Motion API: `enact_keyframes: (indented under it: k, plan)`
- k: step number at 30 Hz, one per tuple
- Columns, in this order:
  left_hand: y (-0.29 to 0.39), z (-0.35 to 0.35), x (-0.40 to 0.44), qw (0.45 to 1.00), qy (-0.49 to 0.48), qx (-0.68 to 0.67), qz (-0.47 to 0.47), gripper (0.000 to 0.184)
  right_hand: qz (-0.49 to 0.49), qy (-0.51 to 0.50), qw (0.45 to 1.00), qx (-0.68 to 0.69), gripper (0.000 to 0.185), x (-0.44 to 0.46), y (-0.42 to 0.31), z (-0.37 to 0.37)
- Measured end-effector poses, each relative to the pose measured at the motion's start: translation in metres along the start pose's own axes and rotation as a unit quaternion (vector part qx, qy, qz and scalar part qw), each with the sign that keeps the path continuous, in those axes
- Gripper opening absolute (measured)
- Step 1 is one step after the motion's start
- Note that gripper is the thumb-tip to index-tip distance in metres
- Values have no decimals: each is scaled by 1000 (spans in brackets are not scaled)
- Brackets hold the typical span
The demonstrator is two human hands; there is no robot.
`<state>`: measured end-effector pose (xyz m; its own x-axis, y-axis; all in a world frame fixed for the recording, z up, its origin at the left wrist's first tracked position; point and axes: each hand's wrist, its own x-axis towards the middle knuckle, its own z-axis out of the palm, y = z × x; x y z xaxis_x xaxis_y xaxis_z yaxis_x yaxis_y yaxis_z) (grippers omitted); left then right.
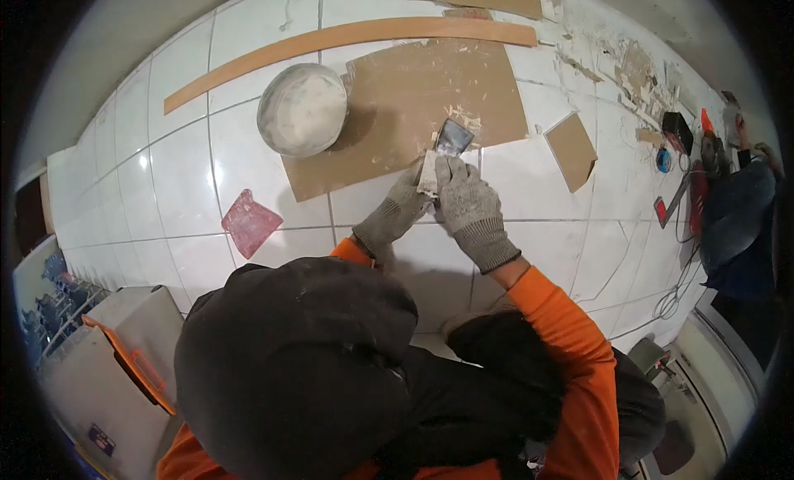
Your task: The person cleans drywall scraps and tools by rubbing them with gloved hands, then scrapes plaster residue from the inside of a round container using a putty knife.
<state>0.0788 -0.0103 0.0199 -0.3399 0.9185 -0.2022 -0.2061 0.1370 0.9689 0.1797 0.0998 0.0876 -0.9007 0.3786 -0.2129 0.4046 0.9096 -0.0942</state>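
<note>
My left hand (395,211), in a grey knit glove, is closed on a whitish, rough-edged flat piece (428,176) whose kind I cannot make out. Close beside it, my gloved right hand (471,200) is wrapped round a putty knife (453,138) with a wide dark metal blade; its handle is hidden by the fingers. The blade points away from me, over the near edge of a brown board (397,141) on the floor. Pale shavings (465,114) lie around the blade tip.
A round bowl of white powder or paste (304,109) stands on the board's left part. A long wooden strip (347,37), a red plastic spreader (251,224) and a board offcut (571,152) lie on white tiles (178,182). Tools and a cable (680,286) are at right.
</note>
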Motion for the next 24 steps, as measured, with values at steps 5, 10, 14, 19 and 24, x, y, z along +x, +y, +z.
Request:
enact_keyframes:
  k: [5, 10, 14, 19, 24]
  plan:
    - [9, 1, 7, 980, 25, -135, -142, 49, 6, 62, 998, -9, 29, 2, -4, 7]
    - [27, -3, 7, 961, -73, -225, -143, 47, 26, 37, 999, -28, 26, 20, 16, -13]
    - [7, 4, 9, 977, 14, -186, -108, 44, 1, 6, 1000, 0, 24, 6, -2, -4]
    - [29, 9, 4, 947, -15, -273, -167, 38, 14, 56, 998, -38, 25, 29, 27, -6]
    - [4, 0, -1, 996, -21, -60, -56, 33, -20, -16, 1000, -2, 30, 16, 3, -10]
